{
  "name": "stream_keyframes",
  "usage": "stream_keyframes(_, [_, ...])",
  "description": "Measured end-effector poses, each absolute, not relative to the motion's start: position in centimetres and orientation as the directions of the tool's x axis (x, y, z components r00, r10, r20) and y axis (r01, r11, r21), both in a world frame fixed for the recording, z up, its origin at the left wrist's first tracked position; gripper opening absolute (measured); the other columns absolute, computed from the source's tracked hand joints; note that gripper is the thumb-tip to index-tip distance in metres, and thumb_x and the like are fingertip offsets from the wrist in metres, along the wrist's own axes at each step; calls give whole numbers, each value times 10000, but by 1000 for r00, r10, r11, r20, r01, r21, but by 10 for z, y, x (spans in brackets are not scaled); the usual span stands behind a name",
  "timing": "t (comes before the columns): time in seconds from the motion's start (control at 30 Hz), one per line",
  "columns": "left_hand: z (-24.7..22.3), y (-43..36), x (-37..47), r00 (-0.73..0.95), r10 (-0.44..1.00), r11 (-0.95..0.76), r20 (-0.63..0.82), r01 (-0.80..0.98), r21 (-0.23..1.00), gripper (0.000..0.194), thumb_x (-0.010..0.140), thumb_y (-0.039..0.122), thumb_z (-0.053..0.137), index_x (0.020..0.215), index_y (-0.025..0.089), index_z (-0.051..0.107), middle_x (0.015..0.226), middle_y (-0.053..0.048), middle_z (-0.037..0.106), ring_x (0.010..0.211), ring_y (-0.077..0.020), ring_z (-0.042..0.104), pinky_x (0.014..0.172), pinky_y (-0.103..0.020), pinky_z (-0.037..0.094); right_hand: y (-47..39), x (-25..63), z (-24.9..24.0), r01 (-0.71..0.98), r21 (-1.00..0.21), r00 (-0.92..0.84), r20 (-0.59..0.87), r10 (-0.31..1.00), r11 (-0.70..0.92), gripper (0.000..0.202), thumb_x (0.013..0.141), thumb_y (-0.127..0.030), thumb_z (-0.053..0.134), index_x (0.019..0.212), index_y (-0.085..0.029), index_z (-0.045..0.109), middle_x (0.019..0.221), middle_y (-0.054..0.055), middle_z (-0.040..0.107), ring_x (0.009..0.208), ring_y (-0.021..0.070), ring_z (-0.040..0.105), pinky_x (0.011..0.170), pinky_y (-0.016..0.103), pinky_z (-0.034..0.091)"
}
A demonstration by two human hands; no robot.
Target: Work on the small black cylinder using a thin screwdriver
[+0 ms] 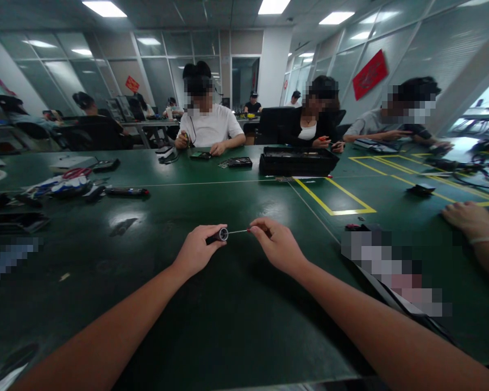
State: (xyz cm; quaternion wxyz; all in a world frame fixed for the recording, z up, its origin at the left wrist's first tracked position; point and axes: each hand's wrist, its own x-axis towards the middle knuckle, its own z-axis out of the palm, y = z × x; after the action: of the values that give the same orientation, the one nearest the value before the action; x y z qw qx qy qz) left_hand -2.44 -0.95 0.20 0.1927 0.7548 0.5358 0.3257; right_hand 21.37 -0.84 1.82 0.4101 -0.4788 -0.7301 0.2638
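My left hand point(195, 250) is closed round a short black cylinder point(223, 234) with a pale ring at its open end, which looks like a small flashlight. Between the thumb and fingers of my right hand point(281, 247) is a thin metal rod point(238, 232), red at the end near my fingertips. The rod spans the gap between both hands, its far end at the cylinder's rim; I cannot tell whether it goes inside. Both hands are over the green table point(228, 315).
A long black bin point(298, 162) stands at the far side, near seated people. Cables and gloves point(71, 182) lie left, with a black pen-like tool point(127, 191). To the right are a dark pouch point(361, 260), a small black block point(420, 189) and another person's hand point(468, 217).
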Motion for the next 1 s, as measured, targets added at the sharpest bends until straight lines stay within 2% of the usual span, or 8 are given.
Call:
stream_keyframes(0.1, [1,-9,-25,225,932,-360,286,682,637,417,857,218,702,1269,277,666,1242,-36,690,1172,-246,601,1047,-441,444,-8,213,16,466,-819,-231,251,940,334,394,999,-498,419,948,-240,712,673,0,644,577,170,577,573,311,407])
stream_keyframes(0.17, [1,-10,-25,230,928,-368,292,678,636,418,860,226,704,1272,279,663,1241,-34,690,1161,-243,605,1040,-440,447,-8,212,14,446,-832,-232,248,940,330,460,1016,-515,360,954,-239,722,745,13,679,584,163,584,588,316,420])
stream_keyframes(0.27, [2,-10,-24,238,922,-383,306,683,622,420,850,207,713,1262,272,669,1224,-35,699,1141,-243,612,1026,-437,453,-9,212,14,451,-823,-224,269,937,344,390,1009,-474,400,1093,-251,708,902,31,716,646,170,614,622,327,440])
stream_keyframes(0.4, [4,-10,-23,248,917,-394,313,691,606,420,835,183,726,1245,260,680,1213,-36,707,1139,-246,613,1025,-438,452,-12,213,16,439,-816,-279,273,921,375,348,979,-390,479,1275,-263,611,825,16,675,685,185,609,625,326,441])
stream_keyframes(0.53, [4,-10,-23,223,921,-380,319,695,610,424,834,188,734,1248,257,678,1225,-35,702,1147,-245,611,1024,-437,451,-14,214,19,425,-811,-318,281,905,401,328,979,-379,483,1250,-255,619,811,7,651,732,181,609,668,323,456])
stream_keyframes(0.7, [5,-13,-20,258,909,-410,327,694,592,415,829,175,745,1232,249,685,1201,-23,715,1110,-236,624,1023,-436,446,-13,213,19,459,-833,-214,233,948,309,452,1028,-482,342,1270,-236,634,753,11,637,615,166,592,609,321,444])
stream_keyframes(0.87, [4,-13,-21,272,907,-417,322,693,588,407,846,202,734,1243,273,678,1217,-15,707,1125,-242,615,1017,-446,447,-14,213,22,467,-817,-259,240,935,339,372,1003,-364,421,1333,-250,551,803,7,638,641,168,587,612,318,442])
stream_keyframes(1.0, [2,-11,-25,221,919,-385,327,689,614,427,826,189,750,1242,258,681,1223,-30,702,1143,-236,612,1019,-421,455,-17,213,25,425,-815,-314,275,909,394,319,976,-309,469,1272,-229,558,838,11,630,757,178,598,702,328,461])
